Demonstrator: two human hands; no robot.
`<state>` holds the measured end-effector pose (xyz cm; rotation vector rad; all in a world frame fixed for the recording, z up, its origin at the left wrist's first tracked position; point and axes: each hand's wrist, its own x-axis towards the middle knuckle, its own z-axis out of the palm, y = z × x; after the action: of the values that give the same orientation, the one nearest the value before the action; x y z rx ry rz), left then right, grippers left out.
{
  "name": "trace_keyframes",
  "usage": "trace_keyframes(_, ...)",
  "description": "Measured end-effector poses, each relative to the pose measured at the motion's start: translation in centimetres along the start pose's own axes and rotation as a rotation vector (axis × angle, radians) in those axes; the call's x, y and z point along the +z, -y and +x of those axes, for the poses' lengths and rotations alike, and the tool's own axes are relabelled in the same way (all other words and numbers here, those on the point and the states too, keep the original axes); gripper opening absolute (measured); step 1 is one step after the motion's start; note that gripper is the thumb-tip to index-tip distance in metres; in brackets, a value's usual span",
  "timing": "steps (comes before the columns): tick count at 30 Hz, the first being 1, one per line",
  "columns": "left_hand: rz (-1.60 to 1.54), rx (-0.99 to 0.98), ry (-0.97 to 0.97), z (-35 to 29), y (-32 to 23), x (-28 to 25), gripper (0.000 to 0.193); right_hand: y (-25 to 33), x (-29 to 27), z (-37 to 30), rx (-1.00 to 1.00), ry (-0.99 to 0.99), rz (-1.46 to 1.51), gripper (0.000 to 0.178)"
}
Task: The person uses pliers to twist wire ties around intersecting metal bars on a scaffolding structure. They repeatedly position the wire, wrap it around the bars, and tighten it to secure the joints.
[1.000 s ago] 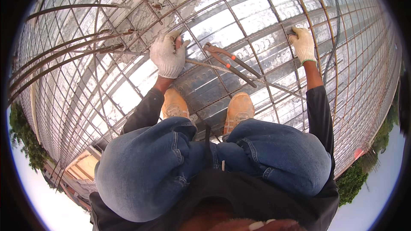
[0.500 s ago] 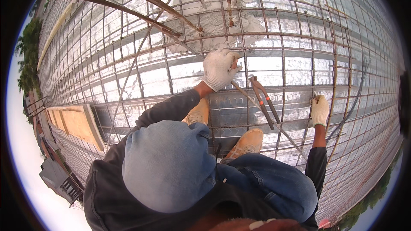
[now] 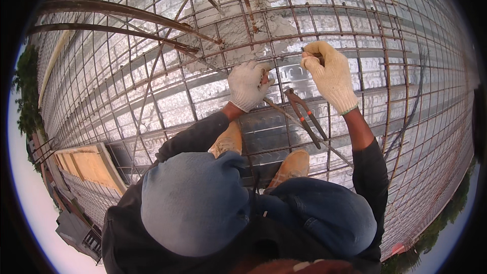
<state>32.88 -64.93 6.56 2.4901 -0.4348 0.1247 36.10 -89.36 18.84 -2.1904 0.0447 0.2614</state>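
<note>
My left hand (image 3: 248, 86), in a white knit glove with bare fingertips, is curled closed just above the steel rebar mesh (image 3: 276, 71). What its fingers hold, if anything, is too small to make out. To its right my right hand (image 3: 331, 73), in a cream knit glove, is raised over the mesh with thumb and fingertips pinched together. Something tiny may be in that pinch, but I cannot tell what. Between and below the hands, a pair of pincers (image 3: 305, 116) with dark handles and orange bands lies on the mesh, jaws pointing away from me.
Rusty upright bars (image 3: 132, 15) rise at the far left out of rough concrete (image 3: 228, 33). A slanting bar (image 3: 314, 132) passes under the pincers. Corrugated metal decking (image 3: 264, 132) lies beneath the mesh. A wooden panel (image 3: 94, 165) is at left; a dark wire bundle (image 3: 418, 96) at right.
My right hand has come up and left from the lower right of the mesh to beside my left hand. My left hand stays closed near the same bars; the whole view has shifted slightly.
</note>
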Motion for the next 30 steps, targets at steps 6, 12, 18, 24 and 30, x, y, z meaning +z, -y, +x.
trace_keyframes(6,-0.003,0.044,-0.017,-0.2,0.3,1.2,0.035,1.6,5.9,4.6,-0.292,-0.028,0.262,0.046)
trace_keyframes(12,-0.021,0.029,0.010,-0.1,0.3,1.2,0.032,-3.0,4.2,0.3,0.063,0.008,0.223,0.043)
trace_keyframes(18,-0.008,0.009,0.009,0.1,-0.2,1.0,0.026,-8.2,1.1,-1.4,0.169,-0.109,0.155,0.041)
trace_keyframes(24,-0.002,0.025,0.003,-0.3,0.5,1.0,0.028,-9.8,-1.4,-0.7,0.186,-0.227,0.178,0.039)
trace_keyframes(30,-0.043,0.075,-0.042,0.2,0.1,0.6,0.021,-11.7,0.2,-3.4,0.240,-0.250,0.237,0.039)
